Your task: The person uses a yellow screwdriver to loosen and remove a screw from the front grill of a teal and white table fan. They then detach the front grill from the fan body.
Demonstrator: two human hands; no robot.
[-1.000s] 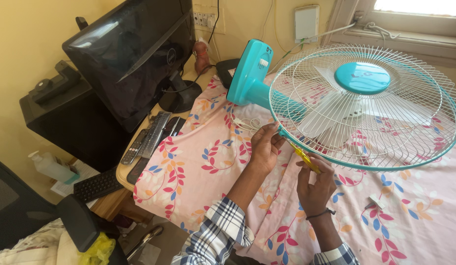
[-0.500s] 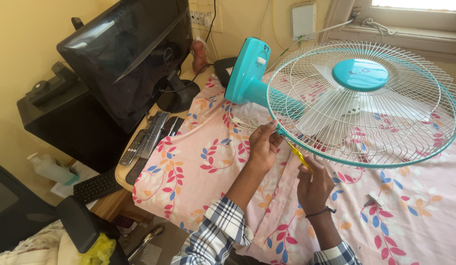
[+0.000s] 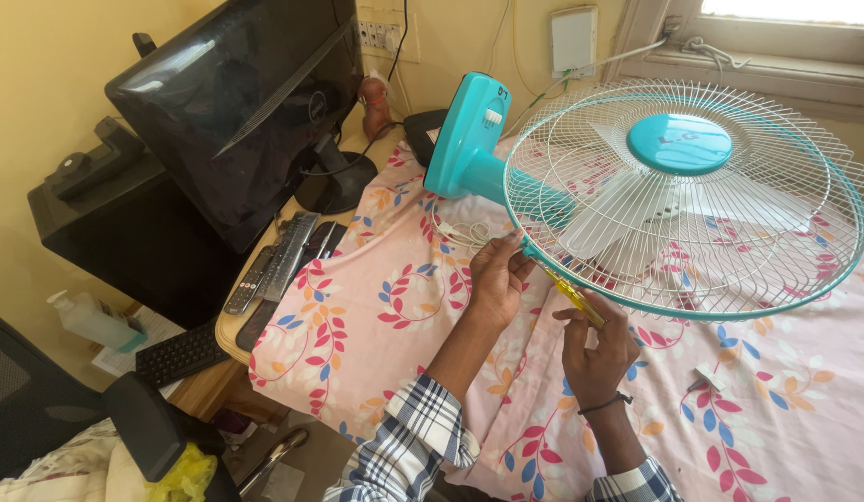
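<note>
A large black monitor (image 3: 237, 112) stood at the left with its dark, glossy screen switched off. Below it, a small clear plastic bottle (image 3: 93, 321) with pale contents lay near a black keyboard.

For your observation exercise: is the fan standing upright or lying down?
Lying down. The fan rests on the floral sheet, its grille facing up and turquoise motor housing sideways.
</note>
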